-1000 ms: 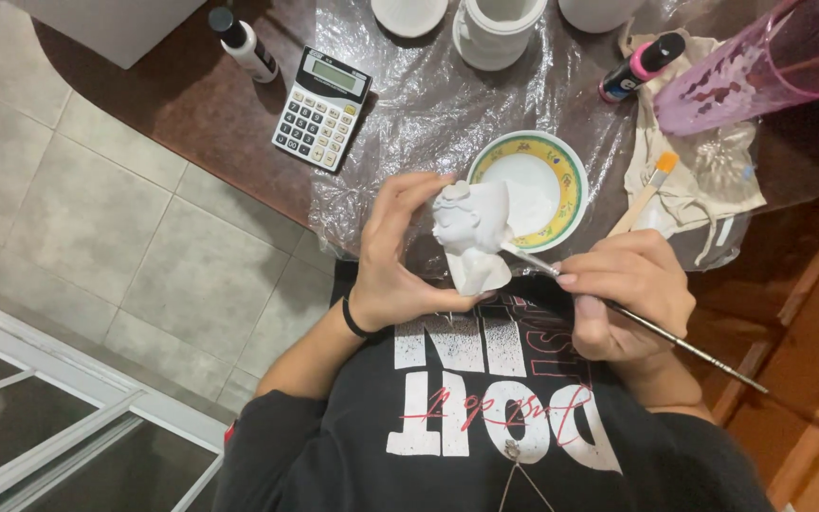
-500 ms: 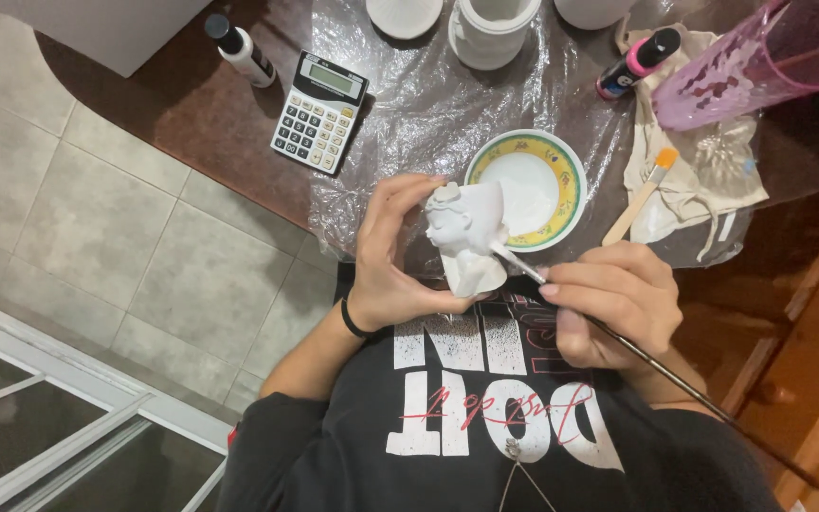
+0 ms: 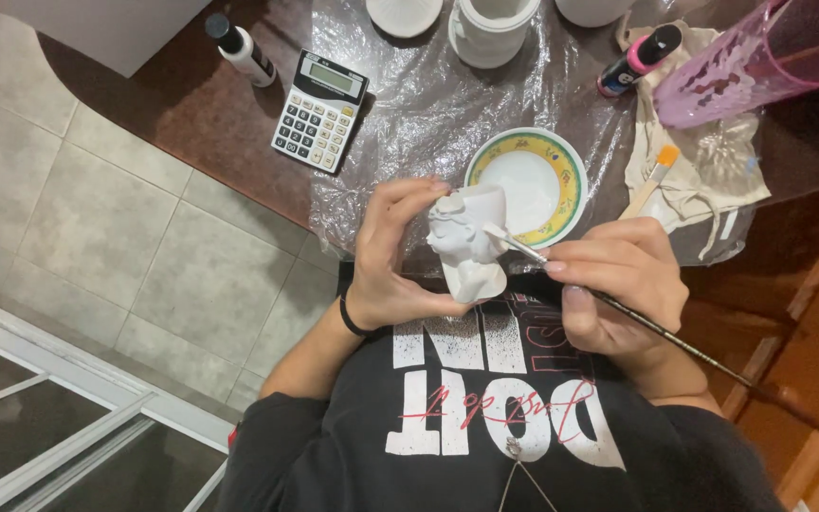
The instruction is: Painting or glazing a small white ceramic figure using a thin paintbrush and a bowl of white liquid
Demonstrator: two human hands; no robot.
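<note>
White figurine [image 3: 468, 245] is gripped by the left hand [image 3: 392, 254], just before the bowl [image 3: 529, 184]; thin brush [image 3: 618, 308], pinched in the right hand [image 3: 618, 284], touches it. Looks fully white-coated, no colour yet.

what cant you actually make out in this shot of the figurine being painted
- Head view: the far side of the small white figurine is hidden by the left hand wrapped around it.
- The middle of the thin dark-handled paintbrush is covered by the right hand.
- The white ribbed pot and the pink translucent plastic cup are cut off by the top edge.
- The grey calculator key markings are too small to read.
</note>
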